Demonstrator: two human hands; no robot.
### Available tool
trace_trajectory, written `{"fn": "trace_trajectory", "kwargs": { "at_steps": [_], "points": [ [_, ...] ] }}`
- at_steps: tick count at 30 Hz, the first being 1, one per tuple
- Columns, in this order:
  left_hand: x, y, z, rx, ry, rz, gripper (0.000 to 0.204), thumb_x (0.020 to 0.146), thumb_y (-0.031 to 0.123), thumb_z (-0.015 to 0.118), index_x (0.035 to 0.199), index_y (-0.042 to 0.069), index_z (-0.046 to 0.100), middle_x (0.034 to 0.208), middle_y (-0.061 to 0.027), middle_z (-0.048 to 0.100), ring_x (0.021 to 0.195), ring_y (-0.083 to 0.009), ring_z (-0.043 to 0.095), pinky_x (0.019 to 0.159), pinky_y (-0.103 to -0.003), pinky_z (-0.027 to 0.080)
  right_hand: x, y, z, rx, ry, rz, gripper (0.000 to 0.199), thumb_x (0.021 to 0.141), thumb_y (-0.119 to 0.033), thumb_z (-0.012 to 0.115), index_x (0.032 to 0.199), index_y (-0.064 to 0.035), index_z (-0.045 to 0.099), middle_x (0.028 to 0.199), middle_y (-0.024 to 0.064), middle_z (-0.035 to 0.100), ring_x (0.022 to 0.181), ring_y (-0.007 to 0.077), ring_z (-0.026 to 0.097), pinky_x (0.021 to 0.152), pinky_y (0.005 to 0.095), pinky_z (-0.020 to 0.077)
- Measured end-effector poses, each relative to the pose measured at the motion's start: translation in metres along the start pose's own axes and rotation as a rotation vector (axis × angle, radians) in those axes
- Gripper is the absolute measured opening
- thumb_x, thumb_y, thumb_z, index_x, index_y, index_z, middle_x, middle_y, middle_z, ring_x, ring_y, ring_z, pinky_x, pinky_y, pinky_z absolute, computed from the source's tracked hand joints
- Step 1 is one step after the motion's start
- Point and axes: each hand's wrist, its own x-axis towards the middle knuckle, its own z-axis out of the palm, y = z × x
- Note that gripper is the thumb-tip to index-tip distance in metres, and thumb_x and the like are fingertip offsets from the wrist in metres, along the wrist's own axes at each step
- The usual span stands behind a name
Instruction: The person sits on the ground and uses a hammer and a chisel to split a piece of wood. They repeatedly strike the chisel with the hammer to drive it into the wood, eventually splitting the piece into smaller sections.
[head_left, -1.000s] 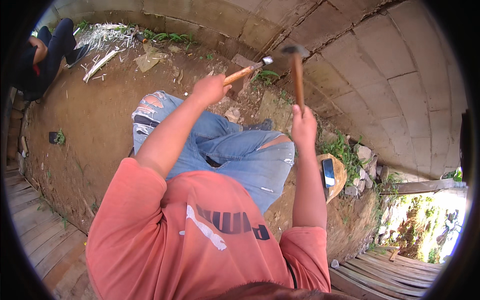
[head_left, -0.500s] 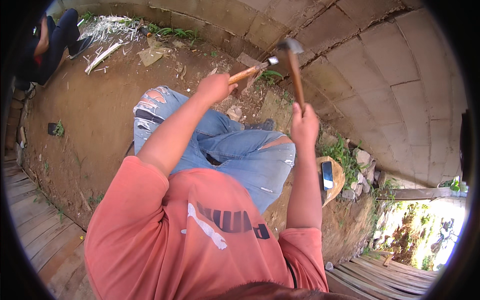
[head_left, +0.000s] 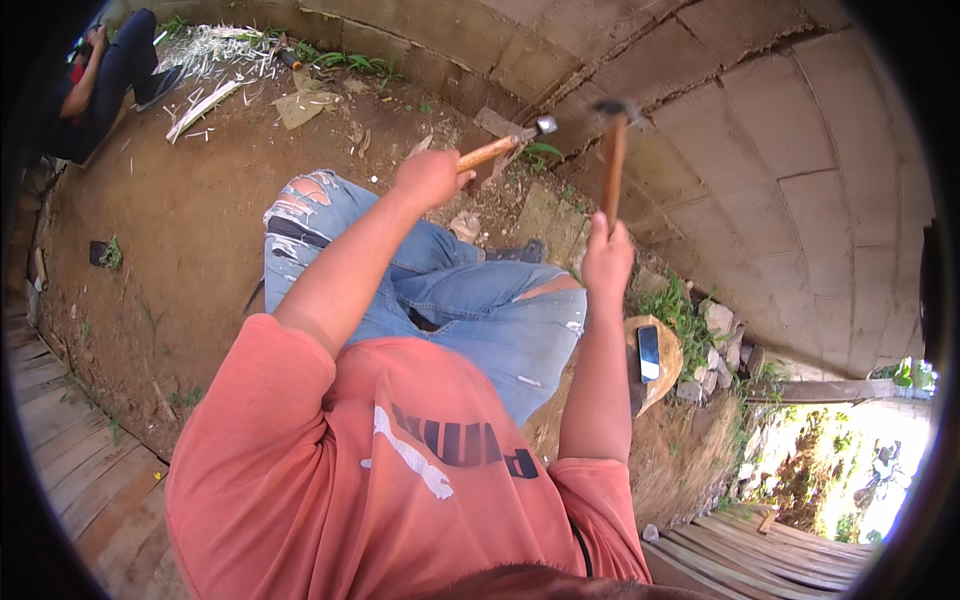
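Observation:
My left hand (head_left: pixel 432 180) is closed around the light wooden handle of a tool (head_left: pixel 488 152). A short shiny metal end (head_left: pixel 546 124) shows at its far tip; its exact kind I cannot make out. To the right, my right hand (head_left: pixel 607 262) grips the brown handle of a hammer (head_left: pixel 613 165), held upright. The hammer's dark metal head (head_left: pixel 612 107) is blurred and stands apart from the left tool's tip, to its right and a little farther away. Both hands are beyond my bent knees in torn blue jeans (head_left: pixel 470 290).
A block wall (head_left: pixel 740 150) rises on the right. A phone (head_left: pixel 649 354) rests on a pale stump-like block (head_left: pixel 668 362) beside rubble and weeds. White shavings (head_left: pixel 225 55) and a split wood piece (head_left: pixel 205 110) lie far left, near another seated person (head_left: pixel 110 90). Planks border the near left.
The hammer has swung right and slightly down, away from the left tool, and its head is now blurred. My left hand stays nearly still. The other person's arm has moved up.

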Motion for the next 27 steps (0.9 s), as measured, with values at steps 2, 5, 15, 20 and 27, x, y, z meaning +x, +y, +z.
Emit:
{"fn": "trace_trajectory", "kwargs": {
  "at_steps": [2,5,15,20,27],
  "points": [
    [0.003,-0.007,0.002,0.019,0.043,0.005,0.052,0.102,0.057,0.064,0.107,0.006,0.073,0.096,-0.0176,0.078,0.093,-0.0386,0.076,0.081,-0.053,0.06,0.003,-0.023,-0.017,0.173,0.043,0.002,0.032,0.11,-0.03,0.06,0.104,0.0009,0.062,0.078,0.0148,0.063,0.068,0.024,0.058,0.066,0.0407,0.0485],
    [-0.003,-0.001,-0.004,0.006,0.005,-0.031,0.058,0.103,0.063,0.06,0.106,0.007,0.073,0.095,-0.0176,0.078,0.091,-0.0387,0.075,0.079,-0.052,0.06,0.006,-0.029,-0.022,0.401,0.129,-0.047,0.029,0.11,-0.027,0.059,0.104,0.0012,0.061,0.079,0.014,0.063,0.069,0.0242,0.059,0.066,0.0408,0.0488],
    [-0.001,0.003,0.001,0.003,-0.046,-0.033,0.066,0.105,0.067,0.052,0.109,0.005,0.072,0.1,-0.0199,0.077,0.096,-0.0405,0.074,0.081,-0.053,0.059,-0.009,-0.035,-0.008,-0.043,0.044,-0.123,0.03,0.11,-0.03,0.06,0.107,-0.0005,0.063,0.083,0.0219,0.068,0.077,0.0403,0.067,0.073,0.0457,0.0527],
    [-0.002,0.003,0.0,-0.013,-0.013,-0.022,0.064,0.105,0.066,0.053,0.11,0.005,0.072,0.099,-0.0196,0.077,0.096,-0.0399,0.074,0.081,-0.053,0.059,-0.009,-0.044,-0.012,0.322,0.21,-0.156,0.024,0.11,-0.025,0.06,0.105,-0.0018,0.062,0.078,0.0154,0.064,0.073,0.0319,0.064,0.071,0.0431,0.0517],
    [0.0,0.006,0.007,-0.047,-0.01,-0.017,0.062,0.104,0.065,0.055,0.107,0.005,0.071,0.097,-0.0195,0.077,0.094,-0.0404,0.074,0.079,-0.055,0.059,-0.024,0.005,0.029,-0.314,-0.101,-0.124,0.03,0.108,-0.032,0.064,0.109,-0.0022,0.065,0.082,0.0195,0.069,0.077,0.0409,0.068,0.072,0.0486,0.0529]
  ]
}}
